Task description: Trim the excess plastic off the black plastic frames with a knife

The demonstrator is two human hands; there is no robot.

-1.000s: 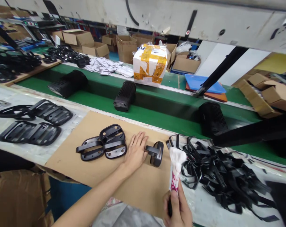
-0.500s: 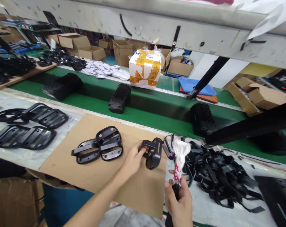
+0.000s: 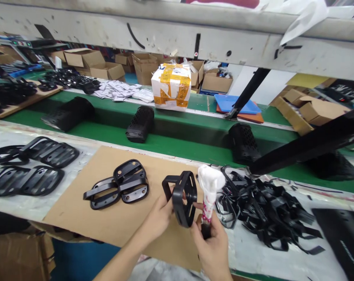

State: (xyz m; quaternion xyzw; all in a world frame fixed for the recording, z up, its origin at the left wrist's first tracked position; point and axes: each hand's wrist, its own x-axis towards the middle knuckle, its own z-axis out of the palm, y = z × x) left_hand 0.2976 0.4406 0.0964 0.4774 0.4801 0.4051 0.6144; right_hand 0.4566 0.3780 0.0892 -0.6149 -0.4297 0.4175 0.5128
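Observation:
My left hand (image 3: 157, 218) grips a black plastic frame (image 3: 182, 199) and holds it up on edge above a cardboard sheet (image 3: 71, 208). Just to the right, my right hand (image 3: 210, 248) is closed around a dark-handled swab (image 3: 210, 187), its tip wrapped in white cloth with pink marks. The swab's cloth tip sits close beside the frame, and I cannot tell if they touch. Several similar black frames (image 3: 118, 185) lie stacked on the cardboard, left of my left hand.
A heap of black plastic strips (image 3: 264, 210) lies right of my hands. More black parts (image 3: 39, 158) lie on the bench at left. Behind runs a green conveyor belt (image 3: 177, 150) carrying black perforated housings (image 3: 140, 125). A taped carton (image 3: 171, 86) stands beyond it.
My left hand has lifted the black frame off the cardboard and turned it upright. My right hand has brought the swab up next to it. The view has shifted slightly.

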